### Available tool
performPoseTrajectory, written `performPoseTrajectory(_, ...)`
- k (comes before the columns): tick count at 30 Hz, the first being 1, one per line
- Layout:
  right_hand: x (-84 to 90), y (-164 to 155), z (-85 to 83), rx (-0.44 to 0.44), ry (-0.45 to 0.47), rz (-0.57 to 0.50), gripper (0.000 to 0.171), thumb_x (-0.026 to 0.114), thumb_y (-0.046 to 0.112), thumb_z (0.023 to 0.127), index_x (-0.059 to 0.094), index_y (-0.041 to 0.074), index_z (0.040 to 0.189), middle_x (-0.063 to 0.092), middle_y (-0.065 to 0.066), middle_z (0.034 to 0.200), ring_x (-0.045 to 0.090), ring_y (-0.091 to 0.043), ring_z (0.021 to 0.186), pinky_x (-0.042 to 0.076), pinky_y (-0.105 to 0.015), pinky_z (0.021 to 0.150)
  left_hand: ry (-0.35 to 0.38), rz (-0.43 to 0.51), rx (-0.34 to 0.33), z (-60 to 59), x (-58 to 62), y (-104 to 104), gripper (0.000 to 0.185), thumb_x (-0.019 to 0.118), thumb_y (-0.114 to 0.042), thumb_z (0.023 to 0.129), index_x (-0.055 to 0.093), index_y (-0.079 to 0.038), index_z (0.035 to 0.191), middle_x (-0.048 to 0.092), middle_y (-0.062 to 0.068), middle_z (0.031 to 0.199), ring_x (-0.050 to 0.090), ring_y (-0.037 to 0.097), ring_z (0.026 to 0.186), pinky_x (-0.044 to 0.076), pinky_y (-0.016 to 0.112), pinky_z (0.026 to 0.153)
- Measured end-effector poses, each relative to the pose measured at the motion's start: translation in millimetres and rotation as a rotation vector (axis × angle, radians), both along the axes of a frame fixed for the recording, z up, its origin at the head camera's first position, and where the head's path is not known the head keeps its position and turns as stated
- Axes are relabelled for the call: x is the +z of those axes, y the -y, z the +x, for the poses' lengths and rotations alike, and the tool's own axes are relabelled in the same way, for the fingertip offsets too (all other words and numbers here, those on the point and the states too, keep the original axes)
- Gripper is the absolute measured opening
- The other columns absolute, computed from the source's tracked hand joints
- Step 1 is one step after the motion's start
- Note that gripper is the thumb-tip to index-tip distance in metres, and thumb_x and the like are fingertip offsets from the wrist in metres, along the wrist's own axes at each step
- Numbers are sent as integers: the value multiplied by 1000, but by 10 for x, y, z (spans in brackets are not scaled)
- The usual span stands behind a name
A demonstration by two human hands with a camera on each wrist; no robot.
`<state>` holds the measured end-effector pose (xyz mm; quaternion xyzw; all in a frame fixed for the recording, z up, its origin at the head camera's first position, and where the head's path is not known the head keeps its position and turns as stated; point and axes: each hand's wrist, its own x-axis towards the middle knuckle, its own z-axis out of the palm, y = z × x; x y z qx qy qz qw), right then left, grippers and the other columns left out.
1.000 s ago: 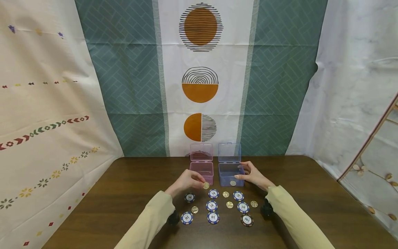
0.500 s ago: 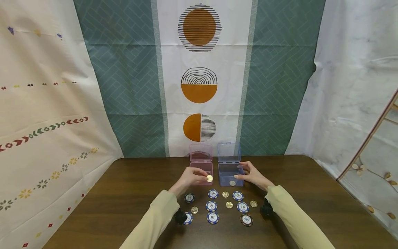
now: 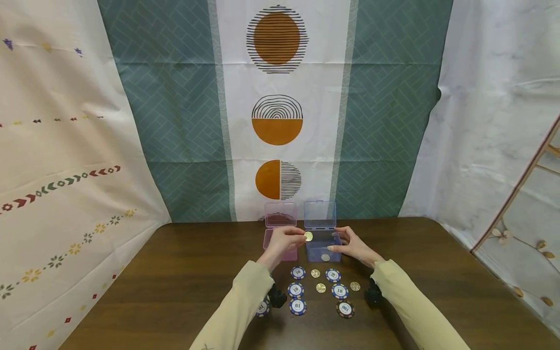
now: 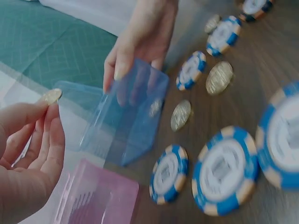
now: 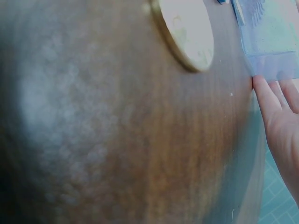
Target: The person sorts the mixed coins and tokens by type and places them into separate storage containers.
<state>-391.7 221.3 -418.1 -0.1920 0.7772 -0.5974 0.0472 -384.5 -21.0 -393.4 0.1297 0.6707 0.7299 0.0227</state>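
Observation:
My left hand (image 3: 280,244) pinches a gold coin (image 3: 308,236) between thumb and fingertips, over the left edge of the open blue plastic box (image 3: 316,253). In the left wrist view the pinched coin (image 4: 52,96) is raised beside the blue box's lid. My right hand (image 3: 355,248) grips the box's right side, thumb at the front and fingers further back. Another coin (image 3: 325,257) shows through the box's front wall. Left of it stands an open pink box (image 3: 289,255), partly hidden behind my left hand. The right wrist view catches my right fingers (image 5: 267,95) against the blue wall.
In front of the boxes lie blue poker chips (image 3: 295,290), a black chip (image 3: 345,309) and loose gold coins (image 3: 321,288) on the dark wooden table (image 3: 183,282). My left forearm covers part of this group. A patterned cloth (image 3: 175,184) hangs behind the table.
My left hand has carried the gold coin up and to the right, from in front of the pink box to the blue box. My right hand has stayed on the blue box.

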Motion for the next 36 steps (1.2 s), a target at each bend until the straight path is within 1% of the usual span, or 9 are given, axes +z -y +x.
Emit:
performPoseTrajectory(4,44,37,33,-6,9,-2,65,64,3,83,22,-9,131,26,-31,133,20,-46,124,23,-54,97,21,14,71,-29,33,-103,14,71,1,75,67,6,87,64,14,82,64,22,73,51,32,69)
performPoseTrajectory(6,49,50,36,-10,7,1,64,64,4,83,23,-10,130,26,-31,134,20,-46,124,22,-53,97,52,16,105,-56,28,-148,17,70,3,75,66,9,90,64,15,83,64,23,73,50,34,70)
performPoseTrajectory(8,50,62,36,-16,9,3,64,64,4,83,23,-9,130,27,-31,134,21,-45,124,22,-53,97,70,25,120,-74,14,-175,19,69,5,76,64,11,93,64,17,83,64,24,73,50,37,72)
performPoseTrajectory(12,46,74,41,-20,10,9,63,64,3,83,24,-9,130,28,-30,134,23,-44,124,22,-53,97,92,55,118,-87,-12,-200,21,67,8,76,62,15,96,64,20,84,64,27,74,48,42,74)
performPoseTrajectory(14,42,73,41,-21,11,5,64,64,4,82,24,-9,130,28,-31,134,23,-44,124,22,-53,97,97,63,119,-88,-17,-208,20,66,9,76,62,16,95,64,19,82,64,27,74,48,42,74)
performPoseTrajectory(19,25,60,16,-20,2,24,67,67,8,82,23,-9,130,27,-31,133,22,-45,124,22,-54,97,102,50,136,-93,-18,-241,18,66,10,76,63,14,93,64,17,81,64,25,72,49,40,74)
performPoseTrajectory(25,7,44,-8,-25,6,22,66,66,6,82,23,-9,130,27,-31,134,22,-45,124,22,-53,97,121,60,134,-85,-21,-274,19,67,8,76,64,13,94,64,16,81,64,26,74,47,42,76)
performPoseTrajectory(32,-179,-43,-168,-46,-5,31,66,68,10,81,26,-4,131,30,-26,134,24,-41,125,23,-53,97,115,79,109,-65,16,-286,23,66,10,76,61,16,97,63,15,83,64,28,78,46,42,78)
performPoseTrajectory(36,-222,-65,-194,-58,-10,40,66,68,14,82,27,0,131,30,-23,135,25,-39,125,24,-52,97,107,68,109,-54,44,-254,23,67,9,76,61,15,97,63,14,82,64,27,77,48,39,75)
